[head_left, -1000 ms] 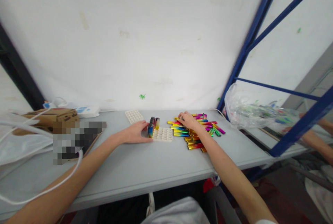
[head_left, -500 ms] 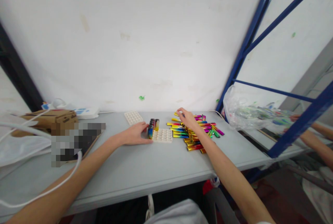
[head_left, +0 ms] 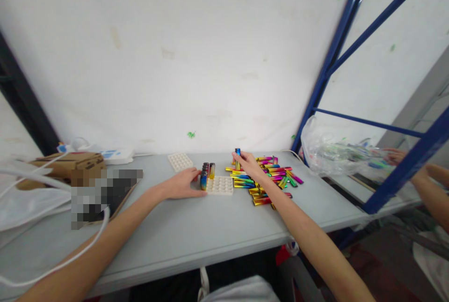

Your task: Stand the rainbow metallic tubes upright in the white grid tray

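A white tray [head_left: 222,186] with rows of small holes lies on the grey table. Several shiny lighters [head_left: 204,181] stand upright along its left end, and a gold-and-red one [head_left: 212,171] stands in the adjoining row. My left hand [head_left: 180,184] grips the tray's left end, thumb at the front corner and fingers behind the lighters. In my right hand [head_left: 247,164], a blue-and-gold lighter [head_left: 238,154] is pinched upright between thumb and fingers, above the left side of a loose pile of metallic coloured lighters [head_left: 243,182].
A second white tray [head_left: 180,162] lies behind my left hand. Leftward are a cardboard box [head_left: 75,159], a white cable [head_left: 101,227] and a plastic bag [head_left: 31,208]. A blue metal frame [head_left: 322,75] and clear bags [head_left: 326,150] stand right, with another person's hands [head_left: 419,171] beyond.
My right hand has raised a lighter from the pile's back left and now holds it upright. My left hand has stayed at the tray's end.
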The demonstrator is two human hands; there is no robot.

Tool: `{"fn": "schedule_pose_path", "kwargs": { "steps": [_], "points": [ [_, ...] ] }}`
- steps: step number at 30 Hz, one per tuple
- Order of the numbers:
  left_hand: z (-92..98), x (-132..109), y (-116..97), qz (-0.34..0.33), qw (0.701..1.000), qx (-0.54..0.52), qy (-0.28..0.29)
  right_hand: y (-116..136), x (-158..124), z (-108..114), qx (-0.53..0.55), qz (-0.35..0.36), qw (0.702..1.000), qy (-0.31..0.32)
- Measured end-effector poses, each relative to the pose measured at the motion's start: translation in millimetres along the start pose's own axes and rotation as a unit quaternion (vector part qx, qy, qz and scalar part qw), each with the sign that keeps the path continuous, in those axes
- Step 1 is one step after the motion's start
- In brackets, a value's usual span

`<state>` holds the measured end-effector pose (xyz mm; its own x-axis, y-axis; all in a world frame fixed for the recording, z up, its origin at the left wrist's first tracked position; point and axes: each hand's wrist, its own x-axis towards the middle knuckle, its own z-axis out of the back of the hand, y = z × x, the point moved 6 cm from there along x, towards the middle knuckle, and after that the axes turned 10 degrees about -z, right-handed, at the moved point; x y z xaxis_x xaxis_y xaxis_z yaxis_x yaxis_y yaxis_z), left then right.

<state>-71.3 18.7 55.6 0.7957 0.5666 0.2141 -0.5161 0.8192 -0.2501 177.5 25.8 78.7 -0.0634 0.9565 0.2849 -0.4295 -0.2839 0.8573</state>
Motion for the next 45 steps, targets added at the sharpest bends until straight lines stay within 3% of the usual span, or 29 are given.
{"fn": "schedule_pose_path", "kwargs": {
  "steps": [2,5,10,12,16,22,27,33,37,45],
  "points": [
    [0.9,-0.1,-0.5,0.001,1.0,-0.003,-0.002,6.5,-3.4,-7.4,0.043,0.011,0.998,0.04],
    [1.6,-0.3,-1.3,0.003,1.0,-0.009,-0.003,4.8,-6.8,-19.3,0.103,-0.034,0.99,0.09],
    [1.2,-0.2,-2.8,0.005,1.0,-0.012,-0.002,-5.7,-6.7,-27.6,0.088,-0.091,0.987,0.097],
    [0.7,0.0,-2.7,0.008,1.0,-0.013,0.002,-5.7,-5.8,-27.4,0.035,-0.071,0.993,0.083],
    [0.5,0.4,-2.4,0.01,1.0,-0.018,0.002,-6.8,-5.2,-23.3,-0.066,-0.051,0.997,-0.001],
    [-0.3,0.6,-1.6,0.005,1.0,-0.018,-0.003,-9.4,-6.0,-24.4,-0.118,-0.057,0.989,-0.065],
    [-1.1,0.4,-1.2,0.006,1.0,-0.002,0.005,-2.9,-6.8,-26.8,-0.136,-0.012,0.989,-0.059],
    [-1.0,0.6,-2.1,0.008,1.0,-0.005,0.009,8.0,-15.1,-38.1,-0.146,0.042,0.988,0.02],
    [-1.7,1.1,-2.1,0.001,1.0,-0.01,0.009,19.1,-19.6,-42.4,-0.212,0.11,0.971,0.01],
    [-1.0,0.4,-3.1,0.005,1.0,-0.023,0.005,16.0,-20.1,-45.5,-0.194,0.067,0.978,0.043]
  ]
}}
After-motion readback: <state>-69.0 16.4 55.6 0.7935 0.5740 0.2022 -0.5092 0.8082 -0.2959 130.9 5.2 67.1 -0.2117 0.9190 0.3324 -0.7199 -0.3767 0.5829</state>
